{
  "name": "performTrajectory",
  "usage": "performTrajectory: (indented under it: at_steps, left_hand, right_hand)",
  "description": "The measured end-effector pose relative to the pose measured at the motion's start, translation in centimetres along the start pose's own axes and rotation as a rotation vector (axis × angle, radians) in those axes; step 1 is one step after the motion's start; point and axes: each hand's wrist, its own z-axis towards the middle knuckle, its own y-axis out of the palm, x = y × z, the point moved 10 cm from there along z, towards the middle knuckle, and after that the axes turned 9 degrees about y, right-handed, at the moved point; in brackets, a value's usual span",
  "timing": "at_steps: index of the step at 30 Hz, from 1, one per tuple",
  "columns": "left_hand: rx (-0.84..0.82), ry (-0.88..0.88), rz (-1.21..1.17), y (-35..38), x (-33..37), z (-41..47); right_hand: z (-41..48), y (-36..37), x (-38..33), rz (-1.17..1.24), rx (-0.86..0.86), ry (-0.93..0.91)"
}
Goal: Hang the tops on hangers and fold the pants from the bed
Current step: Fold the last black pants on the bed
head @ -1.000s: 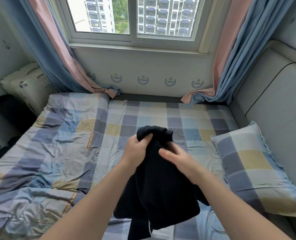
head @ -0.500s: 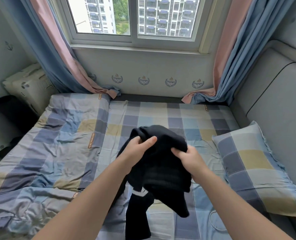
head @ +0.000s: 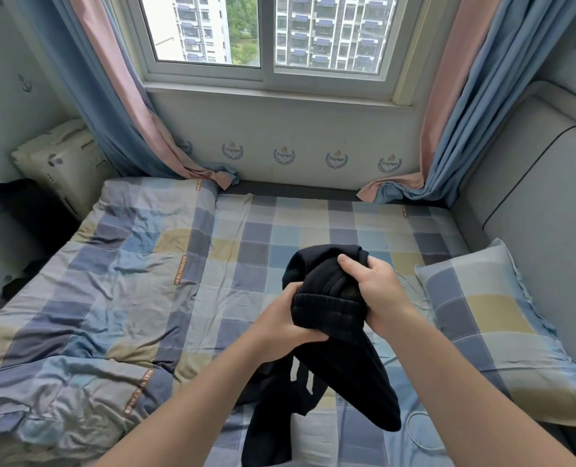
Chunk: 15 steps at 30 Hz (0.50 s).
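Under a window (head: 266,32), a bed (head: 279,230) with checked covering is seen, with a rumpled quilt (head: 94,281) on its left side and a matching pillow (head: 482,325) at the right. A black garment (head: 323,291) is held above the middle of the bed. Its ribbed edge is gripped from below by the left hand (head: 290,328), and its bunched upper part is clutched by the right hand (head: 377,291). The rest hangs down toward the bed; perhaps it is a pair of pants, but this cannot be told surely.
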Motion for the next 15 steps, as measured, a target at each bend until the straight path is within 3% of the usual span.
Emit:
performTrajectory:
  at_steps: [5,10,13,15]
  left_hand:
    - [0.266,-0.067,-0.143,-2.7,-0.1,0.6]
    - [0.145,-0.133,-0.068,-3.2,1.2,1.5]
    - [0.049,-0.161,-0.099,-2.0,1.6,1.2]
    - [0.058,-0.179,-0.16,-2.2,1.7,1.0]
  right_hand:
    - [0.1,-1.0,-0.9,0.177,-0.044,-0.023]
    - [-1.4,1.4,-3.2,-0.427,-0.243,-0.228]
    - [-2.0,4.2,-1.3,-0.743,-0.451,-0.132]
    - [-1.7,4.7,-0.4,-0.857,-0.444,-0.13]
